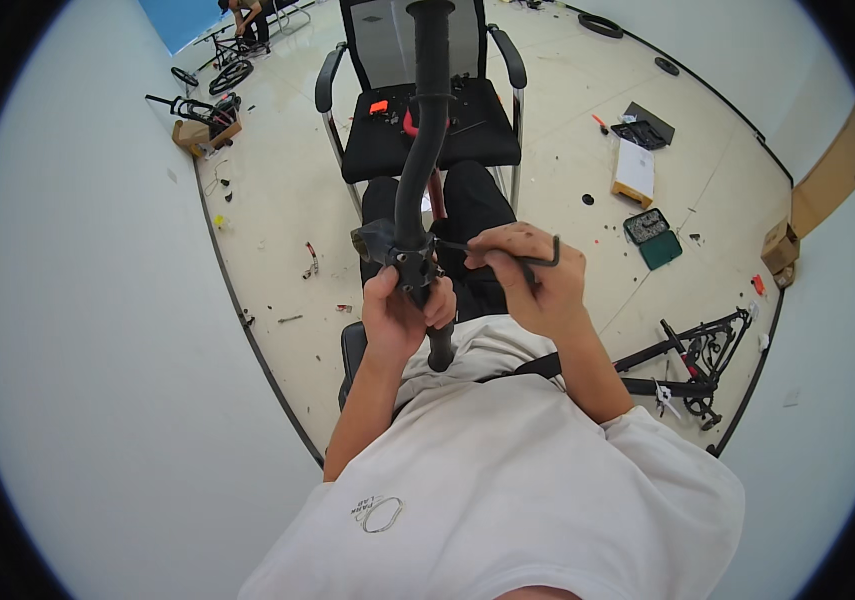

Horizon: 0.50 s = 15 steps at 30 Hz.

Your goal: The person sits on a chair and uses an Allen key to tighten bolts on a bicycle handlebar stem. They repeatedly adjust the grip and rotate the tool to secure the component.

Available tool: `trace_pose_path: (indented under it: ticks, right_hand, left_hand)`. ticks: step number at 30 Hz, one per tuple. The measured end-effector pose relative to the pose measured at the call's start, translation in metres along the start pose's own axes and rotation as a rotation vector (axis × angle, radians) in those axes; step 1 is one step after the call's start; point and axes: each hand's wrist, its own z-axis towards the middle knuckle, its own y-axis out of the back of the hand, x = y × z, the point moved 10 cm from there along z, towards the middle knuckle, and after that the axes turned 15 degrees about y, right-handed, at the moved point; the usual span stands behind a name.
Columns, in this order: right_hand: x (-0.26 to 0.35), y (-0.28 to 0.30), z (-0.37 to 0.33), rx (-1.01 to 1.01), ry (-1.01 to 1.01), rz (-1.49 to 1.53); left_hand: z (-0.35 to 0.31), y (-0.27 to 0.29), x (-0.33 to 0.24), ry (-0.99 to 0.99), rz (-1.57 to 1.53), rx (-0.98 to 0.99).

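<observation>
A black office chair stands in front of the person. A black handlebar runs lengthwise above the lap. The left hand grips its stem clamp; the right hand grasps a bent hex key, far end near the clamp.

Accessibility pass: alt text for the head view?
A person's left hand grips a stem on a black handlebar; right hand points a hex key toward the stem. Beyond stands a black chair with small items on its seat; a black bike frame lies on the floor at right.
</observation>
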Motion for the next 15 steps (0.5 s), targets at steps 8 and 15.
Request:
trace_pose_path:
  ticks: [8, 15]
  right_hand:
    - [-0.028, -0.011, -0.016, 0.016, -0.228, 0.061]
    - [-0.029, -0.01, -0.02, 0.003, -0.329, 0.024]
  left_hand:
    - [0.0, -0.004, 0.003, 0.05, 0.035, 0.021]
    - [0.002, -0.007, 0.012, 0.081, 0.083, 0.026]
